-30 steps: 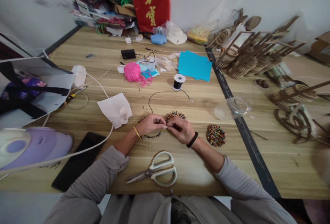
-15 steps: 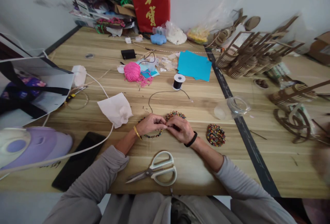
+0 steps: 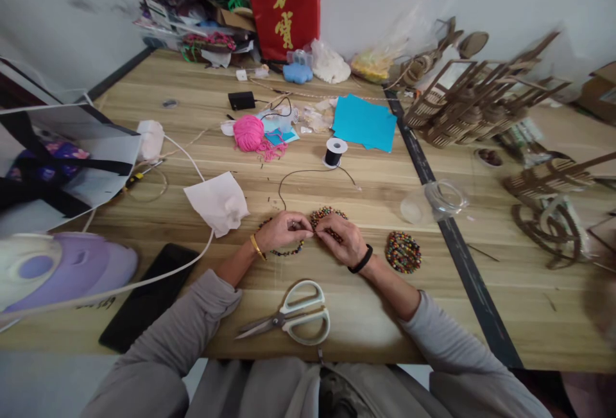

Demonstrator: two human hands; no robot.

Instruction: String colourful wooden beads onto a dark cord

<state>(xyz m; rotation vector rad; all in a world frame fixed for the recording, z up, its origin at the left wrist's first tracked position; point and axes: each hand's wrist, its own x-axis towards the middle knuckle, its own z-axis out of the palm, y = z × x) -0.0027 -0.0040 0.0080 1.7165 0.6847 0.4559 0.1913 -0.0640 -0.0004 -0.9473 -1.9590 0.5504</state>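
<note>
My left hand (image 3: 285, 232), with a gold bracelet at the wrist, is closed in a pinch over a beaded strand (image 3: 289, 252) that curves below its fingers. My right hand (image 3: 342, 239), with a black band at the wrist, pinches close to the left fingertips; what lies between the fingertips is too small to make out. Behind the right hand is a coil of colourful beads (image 3: 327, 214). A second bead coil (image 3: 403, 252) lies to the right. From a black cord spool (image 3: 333, 152), dark cord (image 3: 303, 173) curves toward my left hand.
White-handled scissors (image 3: 298, 315) lie near the front edge. On the left are a phone (image 3: 147, 297), a purple-and-white device (image 3: 72, 270) and white paper (image 3: 217, 205). Farther back are pink yarn (image 3: 249, 133) and blue sheets (image 3: 364, 122); wooden models (image 3: 462, 106) stand at right.
My right hand has shifted slightly, its fingers now straighter. My left hand has hardly moved, and the whole view has shifted slightly.
</note>
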